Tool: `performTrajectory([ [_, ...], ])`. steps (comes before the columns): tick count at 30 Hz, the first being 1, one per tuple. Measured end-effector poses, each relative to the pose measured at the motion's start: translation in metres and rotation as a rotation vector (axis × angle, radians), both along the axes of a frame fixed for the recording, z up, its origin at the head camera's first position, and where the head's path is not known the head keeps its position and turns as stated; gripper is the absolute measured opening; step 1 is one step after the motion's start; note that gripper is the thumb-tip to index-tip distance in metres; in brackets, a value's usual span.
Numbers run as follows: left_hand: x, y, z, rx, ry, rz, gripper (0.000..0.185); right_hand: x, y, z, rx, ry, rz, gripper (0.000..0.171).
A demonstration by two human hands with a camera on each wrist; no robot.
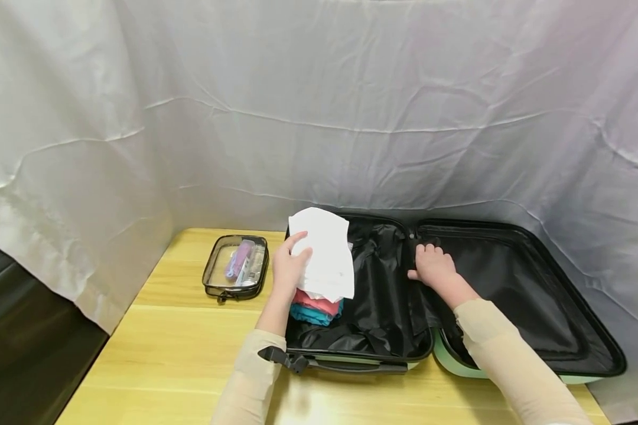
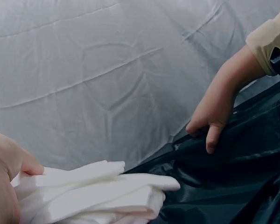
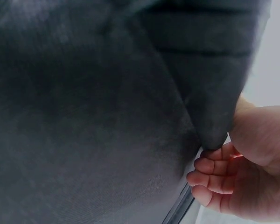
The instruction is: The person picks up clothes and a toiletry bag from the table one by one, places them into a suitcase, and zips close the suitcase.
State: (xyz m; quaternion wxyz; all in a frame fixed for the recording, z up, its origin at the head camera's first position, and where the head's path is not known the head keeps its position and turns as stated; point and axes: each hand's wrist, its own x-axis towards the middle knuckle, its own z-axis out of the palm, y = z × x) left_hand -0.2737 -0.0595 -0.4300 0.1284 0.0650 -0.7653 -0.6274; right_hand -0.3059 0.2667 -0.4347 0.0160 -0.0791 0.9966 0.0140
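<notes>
two bare hands, each in a pale beige sleeve, work inside an open mint-green suitcase (image 1: pixel 459 365) that lies flat on a yellow wooden table (image 1: pixel 181 348) in the lower half of the head view. the left hand (image 1: pixel 289 267), just left of centre, has its fingers and thumb curled round a folded white cloth (image 1: pixel 324 252), holding it raised over the left edge of the suitcase's left half; in the left wrist view the same white cloth (image 2: pixel 95 196) fills the lower left corner, bunched in thick folds. directly below the cloth, inside the case, sits a small stack of folded clothes (image 1: pixel 315 307), pink on top and teal beneath. the right hand (image 1: pixel 432 265), just right of centre, rests at the middle seam where the two halves meet; its fingers are bent, gripping a fold of the black lining (image 1: pixel 383 295), and the right wrist view shows the curled fingers (image 3: pixel 210 179) at lower right, tucked against the dark fabric. at the left of the table, well apart from the case, lies a clear zip pouch (image 1: pixel 236 267) holding small toiletries. a wrinkled white sheet (image 1: pixel 319 106) hangs behind everything.
</notes>
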Motion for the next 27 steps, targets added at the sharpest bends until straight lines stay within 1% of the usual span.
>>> performTrajectory([
  [4,-0.001,0.003,-0.001,-0.080,-0.014,-0.024,0.039,0.000,0.001,0.000,-0.006,-0.008,-0.008,0.060],
  [7,-0.001,0.004,-0.003,-0.116,-0.024,-0.046,0.040,0.001,0.001,0.000,-0.004,-0.011,-0.012,0.060],
  [10,-0.001,0.005,-0.006,-0.189,-0.040,-0.060,0.040,0.003,0.000,0.001,0.001,-0.009,-0.009,0.059],
  [14,-0.001,0.005,-0.009,-0.281,-0.069,-0.057,0.041,0.003,0.000,0.001,0.004,-0.014,-0.006,0.059],
  [16,-0.001,0.005,-0.010,-0.310,-0.080,-0.053,0.042,0.003,-0.001,0.002,0.004,-0.016,-0.004,0.059],
  [20,0.000,0.005,-0.011,-0.377,-0.100,-0.069,0.044,0.003,-0.003,0.003,0.003,-0.017,0.000,0.060],
  [24,0.000,0.006,-0.012,-0.405,-0.147,-0.106,0.046,0.004,-0.003,0.003,0.013,-0.016,-0.003,0.060],
  [27,0.000,0.007,-0.012,-0.424,-0.181,-0.121,0.048,0.005,-0.003,0.004,0.019,-0.014,-0.007,0.059],
])
